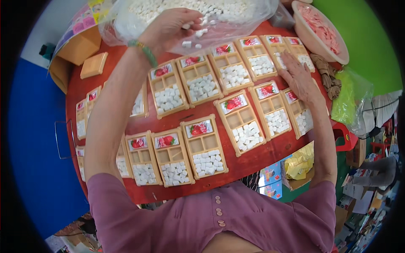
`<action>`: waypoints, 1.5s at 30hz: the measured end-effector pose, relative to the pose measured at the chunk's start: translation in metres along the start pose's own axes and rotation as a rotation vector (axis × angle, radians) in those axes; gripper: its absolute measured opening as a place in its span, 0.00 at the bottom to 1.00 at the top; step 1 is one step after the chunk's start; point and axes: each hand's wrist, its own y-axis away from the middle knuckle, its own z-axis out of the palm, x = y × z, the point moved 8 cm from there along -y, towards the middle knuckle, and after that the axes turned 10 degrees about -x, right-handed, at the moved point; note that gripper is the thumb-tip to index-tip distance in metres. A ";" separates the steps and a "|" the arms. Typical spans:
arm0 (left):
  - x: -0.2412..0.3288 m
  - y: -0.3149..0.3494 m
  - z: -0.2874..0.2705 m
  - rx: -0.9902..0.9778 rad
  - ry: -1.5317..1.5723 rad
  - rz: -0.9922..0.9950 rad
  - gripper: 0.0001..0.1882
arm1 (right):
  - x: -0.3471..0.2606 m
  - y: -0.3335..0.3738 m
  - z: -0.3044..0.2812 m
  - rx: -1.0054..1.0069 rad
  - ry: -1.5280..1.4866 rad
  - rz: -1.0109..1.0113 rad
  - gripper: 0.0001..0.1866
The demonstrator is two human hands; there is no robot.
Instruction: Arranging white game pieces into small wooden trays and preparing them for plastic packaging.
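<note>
At the far side of the table, my left hand (175, 26), with a green bracelet (145, 52) on its wrist, is closed with a few small white marshmallows at its fingertips. It hangs by the near edge of a clear plastic bag (240, 30) heaped with marshmallows (152, 6). Loose marshmallows (187, 44) lie just below the fingers. My right hand (298, 78) rests spread over a tan compartment tray (268, 40) at the right and partly covers it. Similar trays, such as a middle one (213, 67), each hold a strawberry-printed packet (222, 49) and marshmallows in the large section.
A white basin (297, 19) of pink pieces stands at the far right. Beside it lie a brown bundle (327, 76) and a yellow-green plastic bag (344, 99). A stack of tan lids (93, 65) sits far left on the red table (190, 113). A carton of yellow packets (299, 162) stands below.
</note>
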 end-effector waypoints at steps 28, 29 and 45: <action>-0.001 0.224 0.028 0.087 -0.721 0.016 0.14 | 0.020 -0.152 -0.093 0.606 0.176 -0.351 0.14; 0.001 0.233 0.028 0.113 -0.783 0.035 0.12 | 0.029 -0.168 -0.091 0.533 0.137 -0.243 0.14; -0.018 0.246 0.039 0.085 -0.730 -0.033 0.11 | 0.102 -0.227 -0.086 0.208 -0.088 -0.096 0.15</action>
